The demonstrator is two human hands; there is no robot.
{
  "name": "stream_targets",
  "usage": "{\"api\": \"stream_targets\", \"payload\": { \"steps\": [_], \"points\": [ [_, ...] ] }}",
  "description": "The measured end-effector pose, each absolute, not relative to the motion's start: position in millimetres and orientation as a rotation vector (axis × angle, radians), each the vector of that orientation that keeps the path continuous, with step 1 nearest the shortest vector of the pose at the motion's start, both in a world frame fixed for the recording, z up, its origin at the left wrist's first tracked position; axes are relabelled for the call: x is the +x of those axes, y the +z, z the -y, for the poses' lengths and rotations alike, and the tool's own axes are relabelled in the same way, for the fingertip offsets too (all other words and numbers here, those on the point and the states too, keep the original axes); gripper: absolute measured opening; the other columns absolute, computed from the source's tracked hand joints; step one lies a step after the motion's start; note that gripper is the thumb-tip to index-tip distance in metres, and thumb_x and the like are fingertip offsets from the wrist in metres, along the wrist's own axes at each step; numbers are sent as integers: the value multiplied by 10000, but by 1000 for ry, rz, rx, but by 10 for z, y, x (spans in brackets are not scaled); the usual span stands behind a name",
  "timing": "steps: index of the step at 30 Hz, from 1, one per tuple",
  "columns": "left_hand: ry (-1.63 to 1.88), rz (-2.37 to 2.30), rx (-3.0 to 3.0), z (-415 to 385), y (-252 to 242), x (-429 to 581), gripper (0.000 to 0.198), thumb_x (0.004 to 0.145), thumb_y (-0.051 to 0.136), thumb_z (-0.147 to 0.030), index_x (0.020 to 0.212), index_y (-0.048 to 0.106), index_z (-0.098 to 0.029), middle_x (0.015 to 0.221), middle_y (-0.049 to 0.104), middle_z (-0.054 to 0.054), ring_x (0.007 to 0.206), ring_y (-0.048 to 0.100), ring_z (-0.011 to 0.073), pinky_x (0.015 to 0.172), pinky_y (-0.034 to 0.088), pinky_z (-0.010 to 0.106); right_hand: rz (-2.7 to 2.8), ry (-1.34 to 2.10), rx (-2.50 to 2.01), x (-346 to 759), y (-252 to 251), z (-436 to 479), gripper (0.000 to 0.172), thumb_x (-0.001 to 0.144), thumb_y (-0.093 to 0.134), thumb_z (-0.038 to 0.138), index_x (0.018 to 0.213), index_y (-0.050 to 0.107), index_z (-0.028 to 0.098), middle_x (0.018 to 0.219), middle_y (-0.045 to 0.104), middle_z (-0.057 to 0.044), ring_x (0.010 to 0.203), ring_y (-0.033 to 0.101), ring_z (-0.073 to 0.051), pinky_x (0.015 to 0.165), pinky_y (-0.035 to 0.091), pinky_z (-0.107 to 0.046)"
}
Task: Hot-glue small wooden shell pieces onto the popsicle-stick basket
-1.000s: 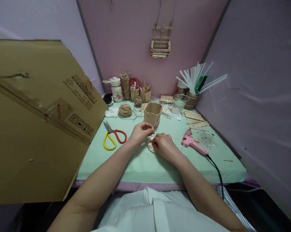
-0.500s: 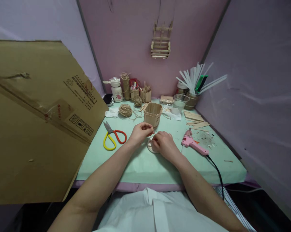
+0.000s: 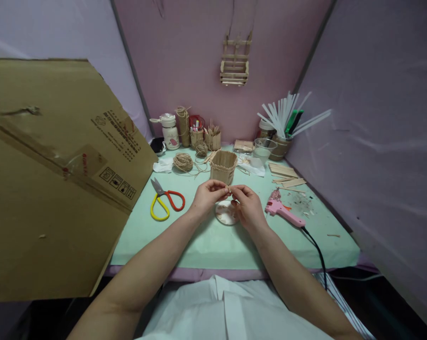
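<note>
In the head view, the right hand [image 3: 248, 206] is now lifted off the white dish [image 3: 226, 215] and brought to the left hand [image 3: 207, 197]. A small tan piece [image 3: 229, 190] is pinched between both hands' fingertips, before the container [image 3: 223, 169].

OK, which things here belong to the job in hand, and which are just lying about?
Likely in the job: small piece between left hand and right hand, dish, container, glue gun.
Likely just lying about: bottle, cardboard, pens.
</note>
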State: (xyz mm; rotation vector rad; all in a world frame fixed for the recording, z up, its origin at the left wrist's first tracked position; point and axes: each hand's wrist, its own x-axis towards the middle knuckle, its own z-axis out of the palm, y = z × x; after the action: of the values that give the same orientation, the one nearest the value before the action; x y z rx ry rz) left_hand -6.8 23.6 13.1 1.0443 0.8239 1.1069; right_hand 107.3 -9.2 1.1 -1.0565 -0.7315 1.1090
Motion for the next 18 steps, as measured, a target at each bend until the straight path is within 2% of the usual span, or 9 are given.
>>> {"api": "stream_targets", "payload": {
  "steps": [18],
  "points": [
    [1128, -840, 993, -203, 137, -23, 381, 538, 841, -314, 774, 602, -135, 646, 622, -5, 643, 622, 110, 704, 516, 268, 644, 1085, -1063, 1004, -12, 127, 233, 622, 755, 376, 688, 632, 189, 603, 507, 58, 538, 425, -77, 476, 332, -199]
  ]
}}
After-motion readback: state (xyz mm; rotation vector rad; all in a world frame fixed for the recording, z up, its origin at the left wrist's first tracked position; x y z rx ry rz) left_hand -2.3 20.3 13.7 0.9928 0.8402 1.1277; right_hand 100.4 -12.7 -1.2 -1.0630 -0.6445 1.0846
